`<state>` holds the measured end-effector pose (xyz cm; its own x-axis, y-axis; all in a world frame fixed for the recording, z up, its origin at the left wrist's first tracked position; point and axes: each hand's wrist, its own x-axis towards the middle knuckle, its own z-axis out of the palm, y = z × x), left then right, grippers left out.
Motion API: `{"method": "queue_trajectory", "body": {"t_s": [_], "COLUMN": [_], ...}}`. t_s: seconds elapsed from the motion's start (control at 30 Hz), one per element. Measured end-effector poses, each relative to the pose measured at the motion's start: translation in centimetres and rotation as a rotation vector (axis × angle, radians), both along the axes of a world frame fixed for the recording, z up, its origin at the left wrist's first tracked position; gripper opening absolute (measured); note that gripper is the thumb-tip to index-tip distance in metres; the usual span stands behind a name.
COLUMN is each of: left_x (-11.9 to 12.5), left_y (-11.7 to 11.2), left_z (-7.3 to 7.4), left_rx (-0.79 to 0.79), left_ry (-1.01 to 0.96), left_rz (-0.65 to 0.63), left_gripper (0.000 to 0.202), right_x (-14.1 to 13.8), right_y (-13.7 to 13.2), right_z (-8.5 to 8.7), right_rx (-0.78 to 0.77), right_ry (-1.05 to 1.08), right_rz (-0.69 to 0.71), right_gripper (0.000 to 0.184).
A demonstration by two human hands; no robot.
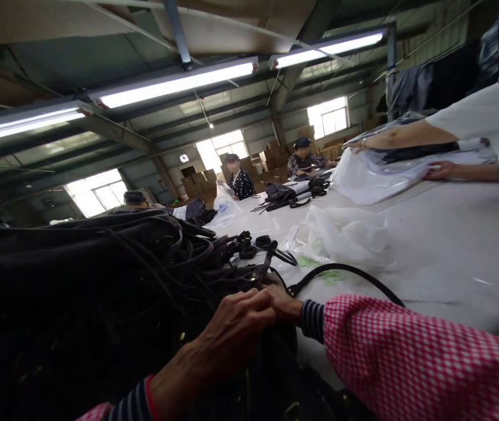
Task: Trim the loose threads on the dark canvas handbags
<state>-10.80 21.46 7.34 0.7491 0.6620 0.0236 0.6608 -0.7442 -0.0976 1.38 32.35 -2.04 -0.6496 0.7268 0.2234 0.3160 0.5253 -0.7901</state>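
My left hand (232,333) is closed in a fist on a black bag (100,304) at the top of a large heap of black bags and straps. My right hand (282,304) lies just behind it, mostly hidden by the left fingers, touching the same bag near its metal fittings. A thin black strap (346,270) arcs from the bag across the white table (451,257). Both arms wear red-and-white checked sleeve covers over striped cuffs.
Clear plastic bags (346,234) lie crumpled on the table beyond the strap. At the right a person's arms (407,137) handle a plastic bag (376,175). Other seated workers (241,178), more black bags (293,193) and stacked cartons (276,155) are at the far end.
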Motion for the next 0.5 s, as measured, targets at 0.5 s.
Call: {"method": "queue_trajectory", "body": {"t_s": [0.5], "left_x": [-1.1], "left_y": [5.6], "left_z": [-1.0], "left_rx": [-0.129], "left_ry": [-0.150], "left_rz": [0.356], "left_gripper": [0.033], "right_x": [7.4], "right_y": [-3.5], "right_z": [-0.1], "right_rx": [-0.199], "right_ry": [0.035], "right_rz": [0.401], "right_gripper": [0.019]}}
